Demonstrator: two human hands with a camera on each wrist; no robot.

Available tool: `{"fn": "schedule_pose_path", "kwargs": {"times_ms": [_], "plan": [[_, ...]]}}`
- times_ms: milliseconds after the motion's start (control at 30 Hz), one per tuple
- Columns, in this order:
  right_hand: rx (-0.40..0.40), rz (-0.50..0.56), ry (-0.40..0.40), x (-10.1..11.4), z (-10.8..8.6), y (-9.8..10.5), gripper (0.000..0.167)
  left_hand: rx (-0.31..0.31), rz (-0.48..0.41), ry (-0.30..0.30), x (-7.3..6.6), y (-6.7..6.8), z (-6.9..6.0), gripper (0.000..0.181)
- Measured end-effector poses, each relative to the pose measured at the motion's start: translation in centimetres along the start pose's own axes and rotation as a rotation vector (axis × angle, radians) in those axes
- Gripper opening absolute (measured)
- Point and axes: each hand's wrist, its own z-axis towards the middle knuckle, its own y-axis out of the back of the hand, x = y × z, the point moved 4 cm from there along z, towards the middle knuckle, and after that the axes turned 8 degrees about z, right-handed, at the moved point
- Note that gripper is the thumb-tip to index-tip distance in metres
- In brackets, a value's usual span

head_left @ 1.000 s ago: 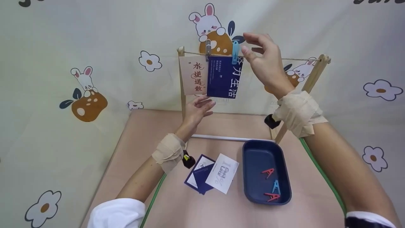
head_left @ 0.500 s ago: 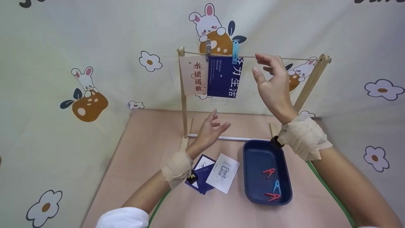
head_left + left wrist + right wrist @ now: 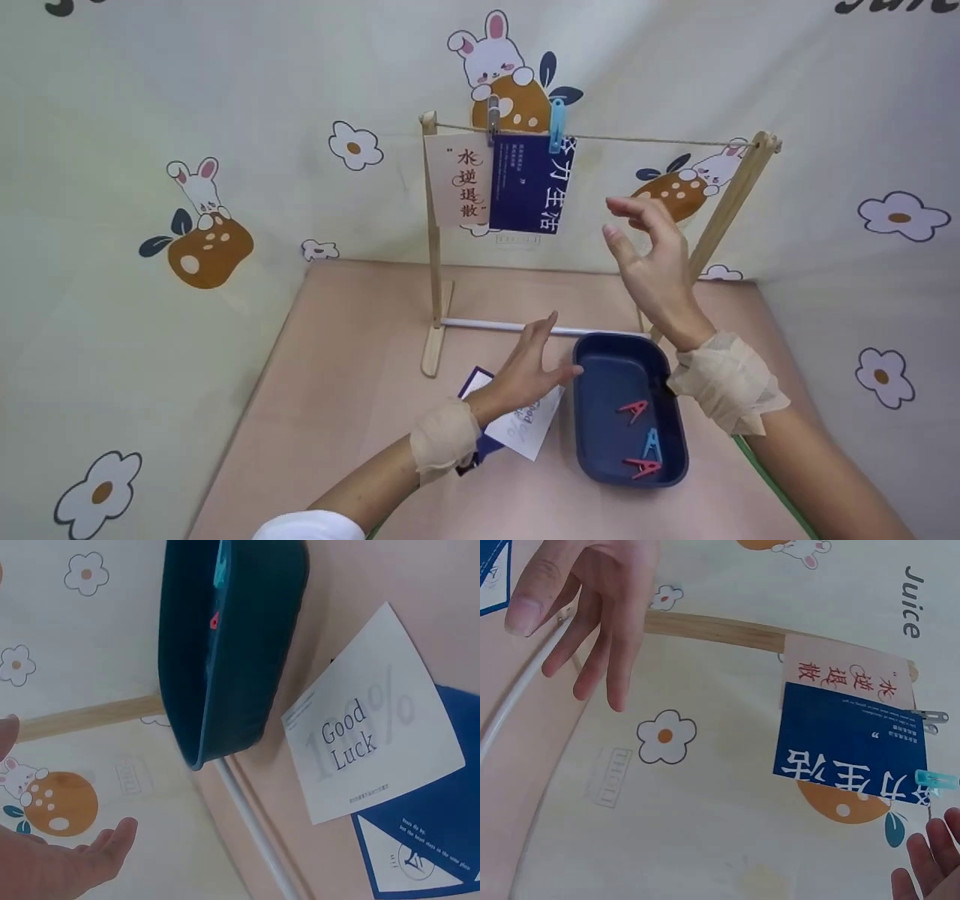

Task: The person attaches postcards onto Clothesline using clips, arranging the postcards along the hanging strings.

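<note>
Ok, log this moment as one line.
left hand: empty | right hand: empty | string: beige card, navy card hung | tray: three clips

To the left of the right hand (image 3: 654, 262), a navy rectangular card (image 3: 529, 191) bears white characters, a pale pink rectangular card (image 3: 459, 180) red ones. Under the left hand (image 3: 531, 370), a white rectangular card (image 3: 371, 720) has grey lettering; to that hand's right, red plastic clips (image 3: 636, 410) sit in a dark blue tray (image 3: 611, 390). Beyond both hands, the cream cloth backdrop (image 3: 262, 75) carries brown fruit.
</note>
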Motion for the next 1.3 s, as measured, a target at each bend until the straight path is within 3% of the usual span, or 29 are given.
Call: {"fn": "schedule_pose_path", "kwargs": {"times_ms": [200, 433, 700, 833, 1000, 1300], "plan": [[0.018, -0.035, 0.009, -1.9, -2.3, 0.3, 0.029, 0.009, 0.009, -0.029, 0.3, -2.3, -0.5, 0.090], [-0.011, -0.086, 0.102, -4.2, -5.0, 1.0, 0.025, -0.011, -0.029, -0.066, 0.6, -4.8, -0.9, 0.089], [-0.057, -0.211, 0.206, -7.1, -8.0, 2.3, 0.023, 0.040, 0.009, -0.018, 2.4, -8.5, -1.9, 0.099], [0.010, -0.235, 0.228, -8.7, -9.4, 2.3, 0.026, 0.065, 0.012, -0.007, 3.4, -9.6, -2.4, 0.103], [0.121, -0.299, 0.189, -10.7, -11.2, 2.2, 0.028, 0.096, -0.014, 0.010, 4.1, -10.5, -2.8, 0.106], [0.305, -0.515, 0.172, -13.2, -14.6, 2.2, 0.031, 0.123, -0.037, -0.001, 3.9, -11.3, -3.6, 0.106]]}}
